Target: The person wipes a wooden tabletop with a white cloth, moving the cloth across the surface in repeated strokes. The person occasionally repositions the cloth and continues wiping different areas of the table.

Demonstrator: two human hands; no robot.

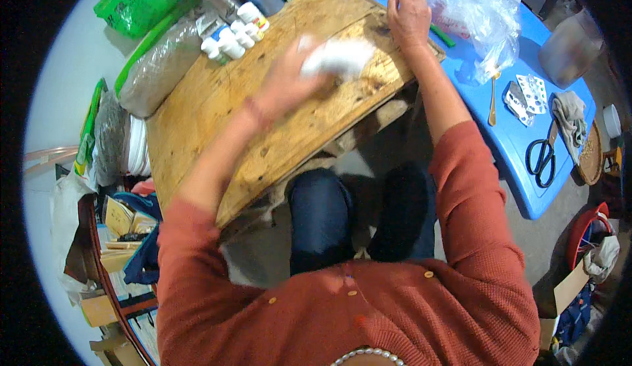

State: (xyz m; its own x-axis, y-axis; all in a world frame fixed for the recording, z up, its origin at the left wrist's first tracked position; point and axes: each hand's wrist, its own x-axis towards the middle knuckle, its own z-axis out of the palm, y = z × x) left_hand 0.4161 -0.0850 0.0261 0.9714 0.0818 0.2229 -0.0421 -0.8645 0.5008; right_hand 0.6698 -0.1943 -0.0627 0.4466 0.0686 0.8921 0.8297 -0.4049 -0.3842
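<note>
My left hand [291,77] is over the wooden tabletop [207,119], shut on a white wad [338,59]. Motion blurs both, so I cannot tell whether the wad is cloth or paper. At the far right end of the tabletop, my right hand [411,16] has its fingers curled down by the edge; what lies beneath them is hidden. Clear plastic bags [481,15] are right beside it on a blue plastic table [518,158]. A green strip [442,35] lies close to the right wrist.
Several white pill bottles [231,44] stand at the tabletop's back left, near a filled plastic bag [160,67]. The blue table carries a gold-coloured spoon [493,100], blister packs [531,94], black-handled scissors [541,161] and a grey cloth [570,119].
</note>
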